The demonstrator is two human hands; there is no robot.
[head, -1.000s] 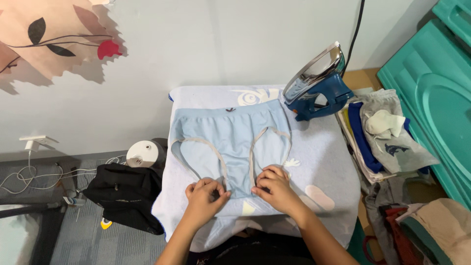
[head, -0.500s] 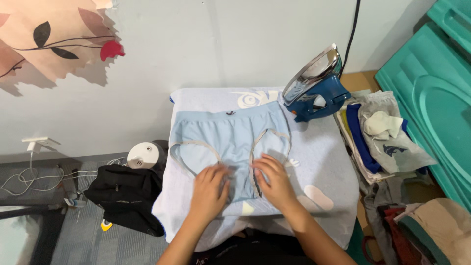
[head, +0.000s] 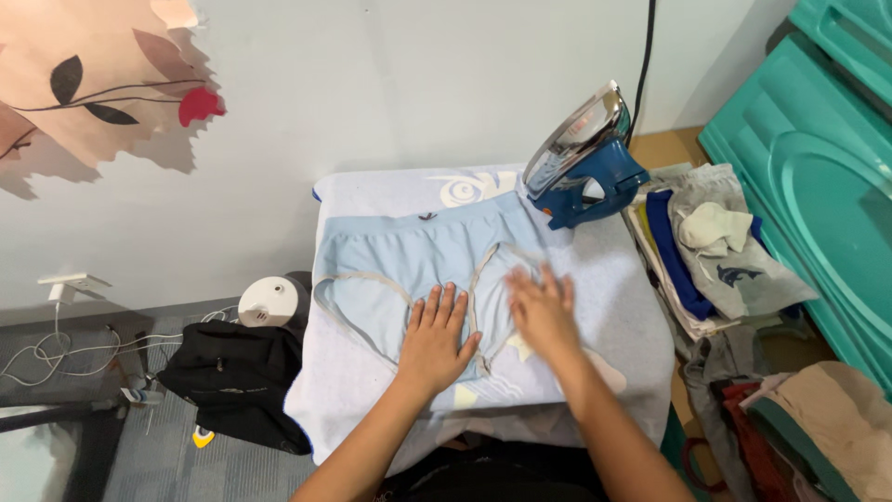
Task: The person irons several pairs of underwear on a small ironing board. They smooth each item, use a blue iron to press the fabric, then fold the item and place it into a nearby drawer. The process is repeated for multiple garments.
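Briefs (head: pixel 423 256) flat on padded bench (head: pixel 613 279). Left hand (head: pixel 435 336) and right hand (head: pixel 542 311) open, palms pressing cloth, gripping nothing. Risk: upright iron (head: pixel 581 158) near right hand; careless sweep could topple it.

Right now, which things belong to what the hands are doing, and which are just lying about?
In hand:
- light blue underwear, under left hand; right hand at its edge
- padded board cover
- iron, upright

Lying about:
- folded clothes pile
- black bag
- round white device
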